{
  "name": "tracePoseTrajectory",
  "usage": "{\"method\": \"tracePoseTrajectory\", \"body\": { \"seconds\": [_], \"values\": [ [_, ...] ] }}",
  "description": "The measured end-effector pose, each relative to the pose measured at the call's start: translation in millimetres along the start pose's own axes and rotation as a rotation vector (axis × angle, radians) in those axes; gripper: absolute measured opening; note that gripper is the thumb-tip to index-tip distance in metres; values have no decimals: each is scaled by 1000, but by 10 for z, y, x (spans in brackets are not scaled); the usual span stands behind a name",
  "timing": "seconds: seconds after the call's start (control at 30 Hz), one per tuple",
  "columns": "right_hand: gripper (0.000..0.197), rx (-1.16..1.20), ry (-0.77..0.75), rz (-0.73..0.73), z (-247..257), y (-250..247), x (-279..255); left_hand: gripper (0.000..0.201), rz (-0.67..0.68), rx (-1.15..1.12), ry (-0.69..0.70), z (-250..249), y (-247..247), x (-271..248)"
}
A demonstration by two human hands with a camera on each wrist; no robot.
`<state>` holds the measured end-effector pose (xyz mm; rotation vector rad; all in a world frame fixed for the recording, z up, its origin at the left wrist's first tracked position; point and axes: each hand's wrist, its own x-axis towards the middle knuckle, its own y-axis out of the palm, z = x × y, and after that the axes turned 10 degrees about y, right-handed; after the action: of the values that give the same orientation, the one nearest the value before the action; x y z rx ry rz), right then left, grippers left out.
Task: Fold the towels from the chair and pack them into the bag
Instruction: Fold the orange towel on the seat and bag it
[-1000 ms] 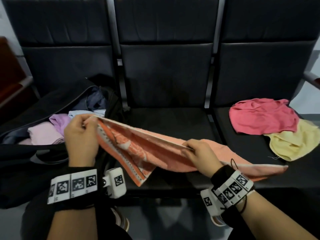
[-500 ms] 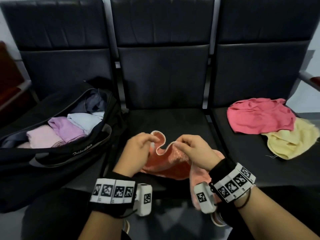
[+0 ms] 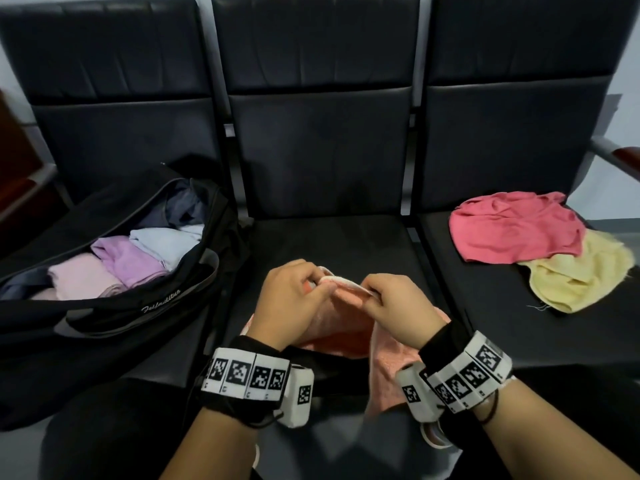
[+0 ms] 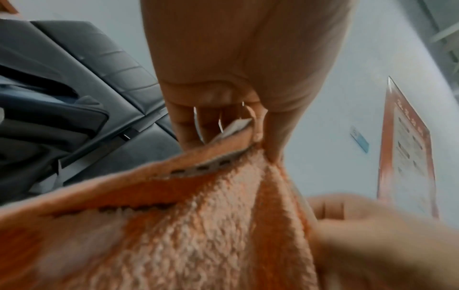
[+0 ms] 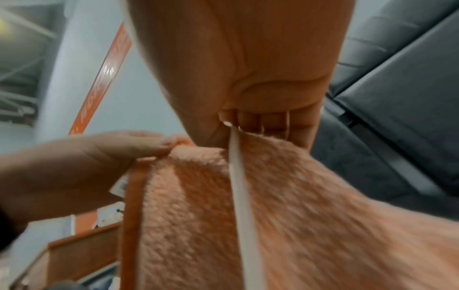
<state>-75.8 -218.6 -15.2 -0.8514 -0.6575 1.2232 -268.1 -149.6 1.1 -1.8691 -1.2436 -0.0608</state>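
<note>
An orange towel [image 3: 341, 327] with a white edge hangs over the front of the middle seat, bunched between my hands. My left hand [image 3: 294, 296] pinches its top edge, and my right hand [image 3: 391, 299] pinches the same edge right beside it. In the left wrist view the orange towel [image 4: 198, 225] hangs from curled fingers [image 4: 203, 121]. From the right wrist, the orange towel [image 5: 273, 206] and its white band are gripped likewise. A black bag [image 3: 114, 317] lies open on the left seat with folded pink, purple and pale blue towels inside.
A pink towel [image 3: 516, 226] and a yellow towel [image 3: 581, 271] lie crumpled on the right seat. The middle seat [image 3: 332, 237] lies behind my hands. A metal armrest [image 3: 613, 157] juts out at the far right. My knees sit below the seat edge.
My hands have come together from a wide spread, doubling the orange towel over. It now hangs bunched at the middle seat's front, and the hands sit closer than half a second ago.
</note>
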Motion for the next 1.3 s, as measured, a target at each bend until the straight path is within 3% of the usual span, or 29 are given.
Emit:
{"method": "tracePoseTrajectory", "body": {
  "seconds": [0.13,0.33,0.5,0.67,0.73,0.87,0.93,1.07,1.13,1.3],
  "values": [
    [6,-97,129,-89,-237,-91,-7,21,-203,-4,-87,135,-159,8],
    [14,107,156,-214,-511,-271,-40,20,-407,90,-284,308,-524,96],
    [16,238,117,-245,-581,-361,-6,16,-538,143,-298,297,-700,237],
    [15,389,142,-247,-559,-385,-22,14,-669,145,-227,197,-750,413],
    [11,604,153,-250,-479,-392,-38,13,-620,116,-143,111,-652,461],
    [19,1032,158,-120,-198,-353,-52,10,-213,119,-24,12,-318,426],
    [25,1081,127,-1,-105,-305,-60,19,-121,119,-15,-1,-200,344],
    [37,1039,99,281,-20,-208,-75,26,20,-37,-40,-60,-76,177],
    [37,945,42,329,18,-181,-57,28,91,-132,-67,-99,-66,121],
    [16,602,-85,78,77,-114,-10,21,51,-207,-121,-139,-96,52]
  ]
}}
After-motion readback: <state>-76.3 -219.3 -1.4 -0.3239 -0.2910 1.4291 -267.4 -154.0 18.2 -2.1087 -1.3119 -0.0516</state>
